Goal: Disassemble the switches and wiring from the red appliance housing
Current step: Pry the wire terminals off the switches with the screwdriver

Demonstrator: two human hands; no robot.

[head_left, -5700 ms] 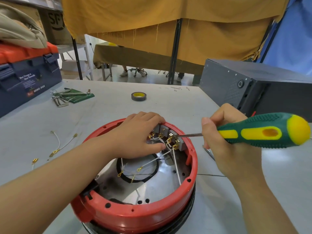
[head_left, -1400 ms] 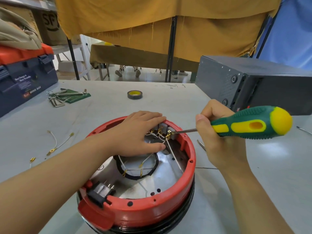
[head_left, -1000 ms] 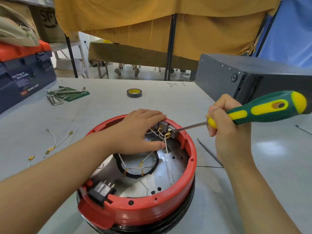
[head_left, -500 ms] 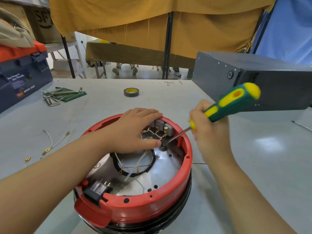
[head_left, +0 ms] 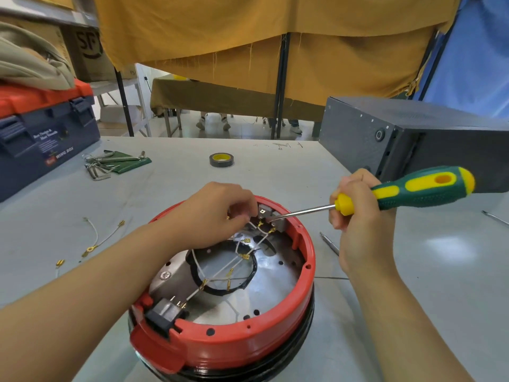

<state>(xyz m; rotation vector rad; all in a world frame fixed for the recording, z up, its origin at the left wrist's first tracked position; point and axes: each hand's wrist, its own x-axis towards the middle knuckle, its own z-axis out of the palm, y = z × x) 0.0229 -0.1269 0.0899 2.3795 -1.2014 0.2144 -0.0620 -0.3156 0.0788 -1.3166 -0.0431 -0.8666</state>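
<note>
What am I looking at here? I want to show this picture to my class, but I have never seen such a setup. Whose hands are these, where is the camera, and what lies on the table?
There is no machine: a person works with bare hands, and the camera sits on their head, looking forward and down.

In the middle stands a round red appliance housing, open on top, with white wires and small switches inside. The left hand reaches into its far side and pinches something at the switch block. The right hand grips a green and yellow screwdriver, whose tip rests at that same block.

On the grey table lie loose wires, a tape roll, hex keys, a blue toolbox and a dark metal box.
</note>
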